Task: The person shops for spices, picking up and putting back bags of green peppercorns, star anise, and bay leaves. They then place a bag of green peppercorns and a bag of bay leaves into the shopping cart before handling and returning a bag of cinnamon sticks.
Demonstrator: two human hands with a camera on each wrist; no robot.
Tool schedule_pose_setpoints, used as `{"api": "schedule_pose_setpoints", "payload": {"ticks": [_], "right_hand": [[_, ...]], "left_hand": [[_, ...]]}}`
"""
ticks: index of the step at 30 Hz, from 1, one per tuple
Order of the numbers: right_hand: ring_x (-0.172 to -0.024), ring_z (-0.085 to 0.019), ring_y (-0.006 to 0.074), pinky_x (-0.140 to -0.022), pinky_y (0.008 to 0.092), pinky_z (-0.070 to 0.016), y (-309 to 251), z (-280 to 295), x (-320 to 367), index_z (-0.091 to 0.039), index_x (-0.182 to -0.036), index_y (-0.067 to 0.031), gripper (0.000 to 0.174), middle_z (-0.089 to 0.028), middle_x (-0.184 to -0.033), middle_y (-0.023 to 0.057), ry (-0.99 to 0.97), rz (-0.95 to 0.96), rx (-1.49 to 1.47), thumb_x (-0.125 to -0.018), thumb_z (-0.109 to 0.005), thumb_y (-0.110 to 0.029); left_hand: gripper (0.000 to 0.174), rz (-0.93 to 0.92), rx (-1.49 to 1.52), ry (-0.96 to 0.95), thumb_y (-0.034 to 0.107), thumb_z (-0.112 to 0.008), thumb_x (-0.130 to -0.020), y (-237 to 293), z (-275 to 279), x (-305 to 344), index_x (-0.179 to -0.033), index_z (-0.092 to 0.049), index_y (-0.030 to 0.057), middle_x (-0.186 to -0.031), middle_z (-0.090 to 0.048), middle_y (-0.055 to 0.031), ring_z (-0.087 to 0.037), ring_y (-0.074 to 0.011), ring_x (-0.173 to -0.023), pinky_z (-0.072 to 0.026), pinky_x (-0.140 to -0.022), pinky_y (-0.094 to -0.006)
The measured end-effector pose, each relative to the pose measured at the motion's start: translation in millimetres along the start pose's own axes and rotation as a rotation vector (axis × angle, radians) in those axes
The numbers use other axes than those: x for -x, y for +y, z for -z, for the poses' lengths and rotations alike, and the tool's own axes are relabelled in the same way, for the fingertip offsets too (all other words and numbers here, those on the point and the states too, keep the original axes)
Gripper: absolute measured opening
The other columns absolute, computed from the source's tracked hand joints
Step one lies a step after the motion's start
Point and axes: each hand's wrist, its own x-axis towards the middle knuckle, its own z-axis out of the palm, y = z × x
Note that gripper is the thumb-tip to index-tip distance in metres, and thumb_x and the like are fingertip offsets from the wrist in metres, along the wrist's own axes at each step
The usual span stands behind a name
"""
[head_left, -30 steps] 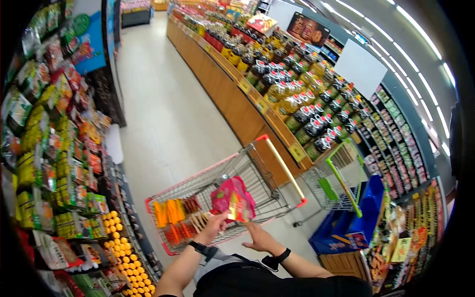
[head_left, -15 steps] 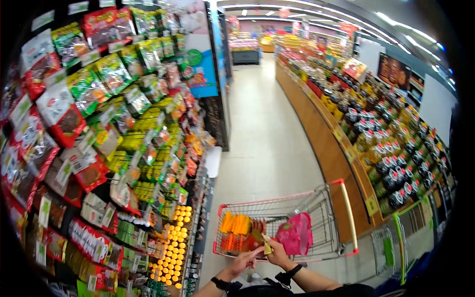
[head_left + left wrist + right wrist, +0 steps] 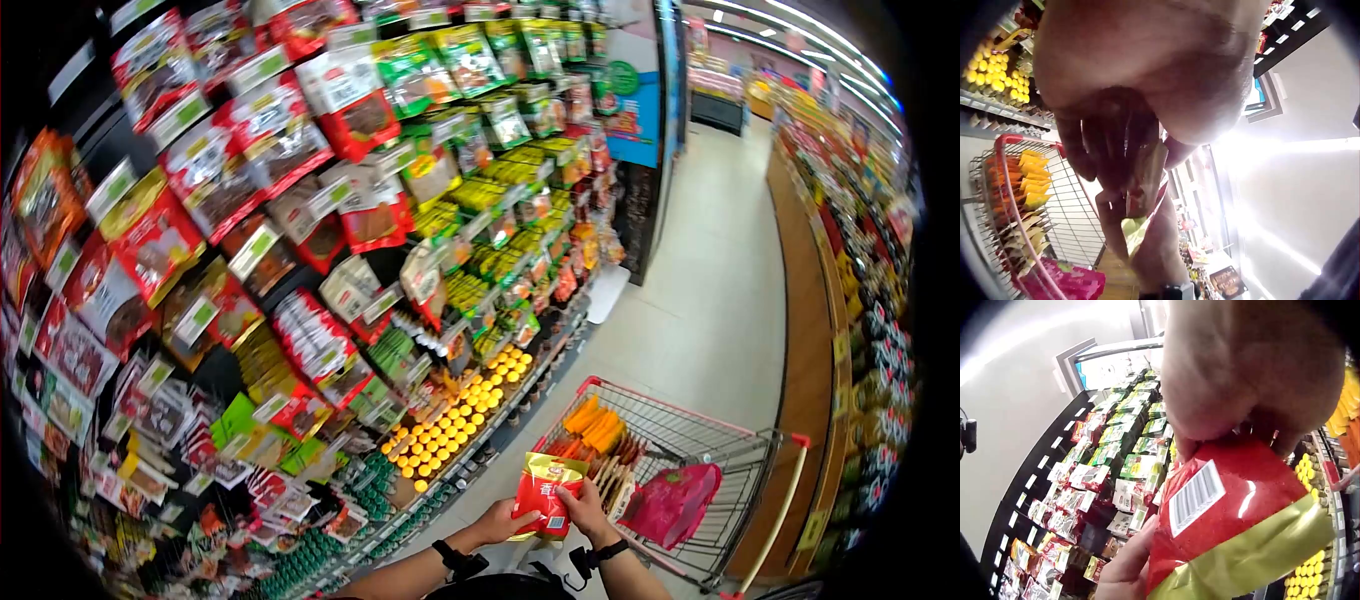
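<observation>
A red packet with gold ends [image 3: 545,490] is held up in front of the body, between both hands. My left hand [image 3: 497,524] pinches its left edge, thumb lying on the front face. On the right side, my right hand [image 3: 590,508] grips the upper edge with the thumb over the front. A white barcode label [image 3: 1197,499] shows on the packet in the right wrist view. Seen edge-on in the left wrist view, the packet [image 3: 1145,178] is partly hidden by the left hand's fingers.
Just right of the hands stands a shopping cart [image 3: 740,432] holding orange packets [image 3: 600,428] and a pink bag [image 3: 680,500]. Shelves of hanging packets [image 3: 355,100] line the left, with yellow-capped jars [image 3: 445,432] low down. A wooden-sided display [image 3: 808,330] runs along the right.
The head view has swung left toward the shelves. The packet has come up away from the cart, its face toward me. The left hand, earlier only pointing at it, now pinches its edge.
</observation>
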Motion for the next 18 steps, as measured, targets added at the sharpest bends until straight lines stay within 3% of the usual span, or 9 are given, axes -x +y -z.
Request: {"api": "schedule_pose_setpoints", "payload": {"ticks": [1, 2, 3, 9, 10, 12, 13, 14, 18], "right_hand": [[-0.095, -0.063, 0.0142, -0.085, 0.0296, -0.0523, 1, -7, -2, -0.052, -0.119, 0.0013, 0.033, -0.066, -0.108, 0.0092, 0.028, 0.061, -0.026, -0.091, -0.067, -0.007], [-0.075, -0.055, 0.0093, -0.066, 0.0246, -0.0477, 20, -7, -12, -0.051, -0.106, -0.0013, 0.030, -0.059, -0.087, 0.0030, 0.097, 0.124, 0.037, -0.086, -0.073, -0.006], [-0.069, -0.048, 0.0075, -0.062, 0.0234, -0.0428, 36, 0, -12, -0.046, -0.099, -0.0044, 0.032, -0.051, -0.078, -0.0004, 0.172, 0.132, 0.106, -0.084, -0.075, -0.007], [-0.099, -0.056, 0.0165, -0.079, 0.0294, -0.0501, 21, -11, 11, -0.045, -0.123, -0.0029, 0.050, -0.056, -0.111, 0.0096, -0.056, 0.147, 0.248, -0.084, -0.076, -0.013], [-0.106, -0.056, 0.0185, -0.082, 0.0311, -0.0508, 5, -26, 19, -0.043, -0.129, -0.0032, 0.056, -0.054, -0.120, 0.0115, -0.129, 0.111, 0.253, -0.084, -0.075, -0.014], [-0.126, -0.050, 0.0244, -0.090, 0.0366, -0.0522, 1, -43, 27, -0.033, -0.145, -0.0049, 0.074, -0.043, -0.142, 0.0144, -0.240, 0.016, 0.262, -0.085, -0.074, -0.017], [-0.123, -0.050, 0.0225, -0.089, 0.0351, -0.0512, 9, -53, 33, -0.035, -0.144, -0.0045, 0.072, -0.048, -0.137, 0.0124, -0.207, 0.007, 0.221, -0.085, -0.074, -0.017], [-0.120, -0.051, 0.0209, -0.088, 0.0342, -0.0506, 8, -67, 34, -0.036, -0.143, -0.0041, 0.067, -0.050, -0.133, 0.0112, -0.219, 0.092, 0.267, -0.087, -0.073, -0.016], [-0.097, -0.057, 0.0168, -0.084, 0.0317, -0.0483, -2, -125, 38, -0.049, -0.129, -0.0015, 0.039, -0.060, -0.114, 0.0066, -0.156, 0.065, 0.359, -0.092, -0.063, -0.007]], "left_hand": [[0.038, -0.029, -0.021, 0.057, 0.030, -0.065, -0.093, -3, 0, 4, -0.115, -0.061, -0.0010, -0.103, -0.070, -0.0087, -0.065, -0.0166, -0.092, -0.0511, -0.083, -0.0320], [0.038, -0.042, -0.168, 0.118, 0.030, -0.065, -0.092, -2, 4, 5, -0.115, -0.062, 0.0001, -0.103, -0.070, -0.0115, -0.067, -0.0198, -0.094, -0.0512, -0.084, -0.0342], [0.038, -0.085, -0.178, 0.174, 0.031, -0.065, -0.091, 1, 6, 6, -0.114, -0.062, 0.0006, -0.102, -0.070, -0.0124, -0.067, -0.0217, -0.093, -0.0513, -0.084, -0.0349], [0.037, -0.222, -0.419, 0.296, 0.029, -0.065, -0.090, 11, 29, 15, -0.112, -0.060, 0.0001, -0.114, -0.064, -0.0173, -0.063, -0.0317, -0.102, -0.0516, -0.082, -0.0374], [0.043, -0.176, -0.242, 0.232, 0.033, -0.067, -0.088, 13, 31, 17, -0.114, -0.057, 0.0006, -0.129, -0.054, -0.0203, -0.054, -0.0343, -0.119, -0.0463, -0.094, -0.0396], [0.047, -0.420, -0.503, 0.270, 0.036, -0.068, -0.085, 6, 33, 21, -0.113, -0.055, 0.0016, -0.137, -0.045, -0.0220, -0.044, -0.0373, -0.128, -0.0395, -0.101, -0.0448], [0.049, -0.542, -0.634, 0.292, 0.038, -0.069, -0.084, 3, 36, 26, -0.113, -0.054, 0.0021, -0.141, -0.041, -0.0229, -0.040, -0.0388, -0.132, -0.0360, -0.105, -0.0474], [0.052, -0.464, -0.758, 0.174, 0.041, -0.071, -0.081, 9, 42, 38, -0.116, -0.053, 0.0069, -0.150, -0.026, -0.0234, -0.020, -0.0437, -0.141, -0.0232, -0.109, -0.0580], [0.048, -0.415, -0.745, 0.096, 0.041, -0.068, -0.087, 2, 75, 70, -0.125, -0.052, 0.0164, -0.155, -0.011, -0.0213, -0.003, -0.0473, -0.143, -0.0097, -0.109, -0.0655]]}}
